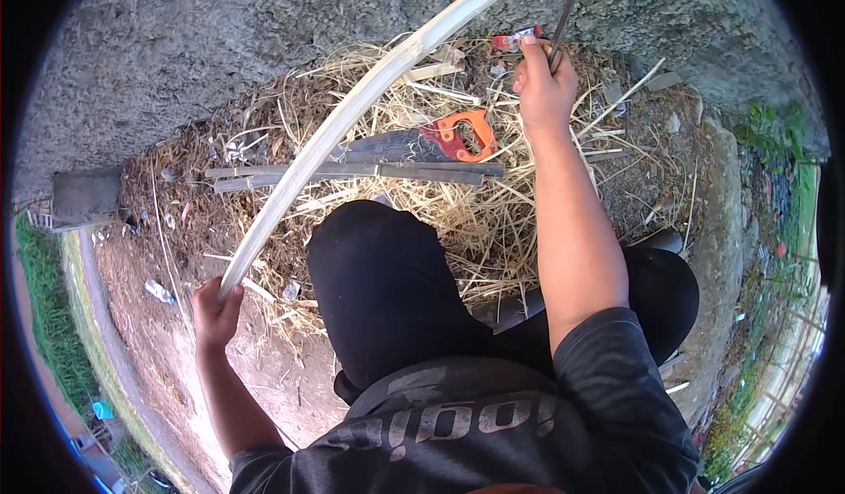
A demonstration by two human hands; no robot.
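Note:
My left hand (216, 316) is closed round the lower end of a long pale bamboo strip (327, 131). The strip slants up and to the right, bending as it nears the top edge. On the right, my right hand (546, 87) is raised in front of the wall, fingers wrapped round a long, thin dark blade (570, 8) that looks like a knife or machete. Its grip is hidden in my fist, and its upper end runs to the picture's top edge. A gap separates the blade from the strip.
A handsaw with an orange-red handle (465, 136) lies on the ground among pale shavings (475, 221). Dark slats (352, 172) lie just nearer. A rough grey wall (220, 45) rises beyond, with a small red packet (516, 38) near its foot. My black-clad knee (378, 274) juts forward.

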